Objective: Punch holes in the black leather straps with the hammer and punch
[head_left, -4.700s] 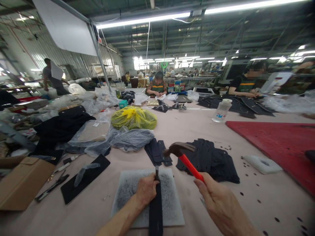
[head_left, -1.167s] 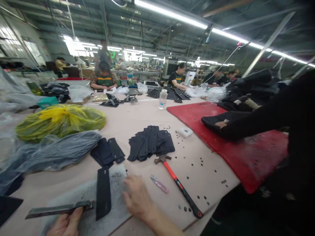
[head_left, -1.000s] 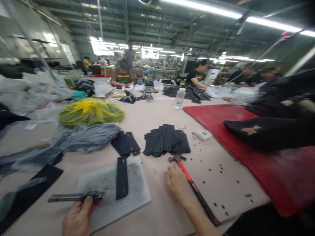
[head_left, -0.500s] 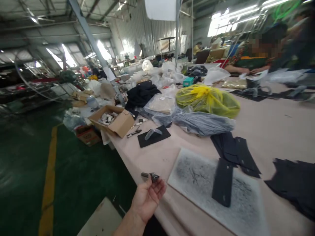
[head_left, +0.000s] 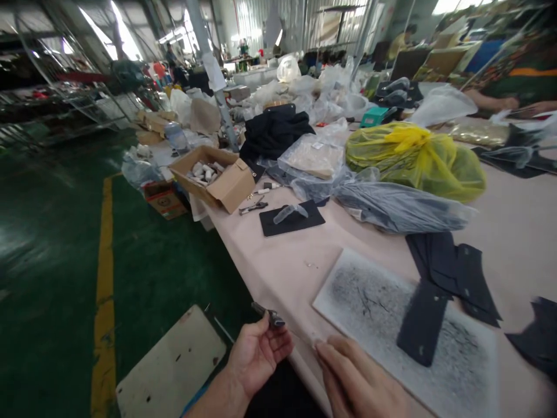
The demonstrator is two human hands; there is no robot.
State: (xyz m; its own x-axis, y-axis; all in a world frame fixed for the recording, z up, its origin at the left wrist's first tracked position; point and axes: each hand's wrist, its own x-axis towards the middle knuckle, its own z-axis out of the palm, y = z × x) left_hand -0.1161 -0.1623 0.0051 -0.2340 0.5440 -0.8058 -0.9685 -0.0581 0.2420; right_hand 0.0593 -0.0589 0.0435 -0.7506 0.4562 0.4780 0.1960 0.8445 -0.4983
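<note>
My left hand [head_left: 256, 354] hangs just off the near table edge, palm up, fingers curled around a short metal punch tool [head_left: 270, 317]. My right hand [head_left: 354, 380] reaches in from the lower right, fingers stretched toward the left hand and nothing visible in them. Just beyond it, a grey scuffed pad [head_left: 369, 290] lies on the table. A black strap piece [head_left: 421, 331] rests on the pad. More black pieces [head_left: 452, 267] lie behind the pad.
On the beige table [head_left: 278, 261] are an open cardboard box [head_left: 220, 177], pliers [head_left: 251, 207], a black mat [head_left: 292, 219], a grey plastic bag [head_left: 391, 206] and a yellow bag [head_left: 418, 154]. A white board [head_left: 169, 371] stands over the green floor [head_left: 52, 244] at left.
The view has swung left from the table to its edge and the floor. My left hand has carried the punch off the table edge, and my right hand has come in beside it. The hammer is out of view.
</note>
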